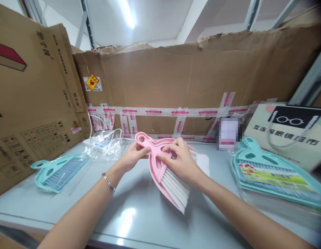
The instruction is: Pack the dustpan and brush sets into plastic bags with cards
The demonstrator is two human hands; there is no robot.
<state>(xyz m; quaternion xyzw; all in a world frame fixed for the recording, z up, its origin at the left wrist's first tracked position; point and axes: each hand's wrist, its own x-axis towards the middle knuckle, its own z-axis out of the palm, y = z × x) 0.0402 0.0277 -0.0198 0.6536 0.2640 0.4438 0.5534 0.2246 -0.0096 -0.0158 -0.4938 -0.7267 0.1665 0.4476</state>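
A pink dustpan [158,186] and its matching pink hand brush [175,185] with white bristles are nested together in the air over the table. Their handles point up and to the left, and the bristles slope down to the right. My left hand [133,156] is closed on the handle end, thumb in front; its other fingers are partly hidden behind the dustpan. With bent fingers, my right hand [181,159] grips the brush around the openings in its body. The dustpan's right part is mostly hidden behind this hand.
On the grey table [108,216], a bagged turquoise dustpan set [55,173] lies left, and several more turquoise sets [274,173] lie right. A plastic-wrapped white item [101,143] sits behind. Cardboard [160,79] walls the back; a printed paper bag [287,135] leans right.
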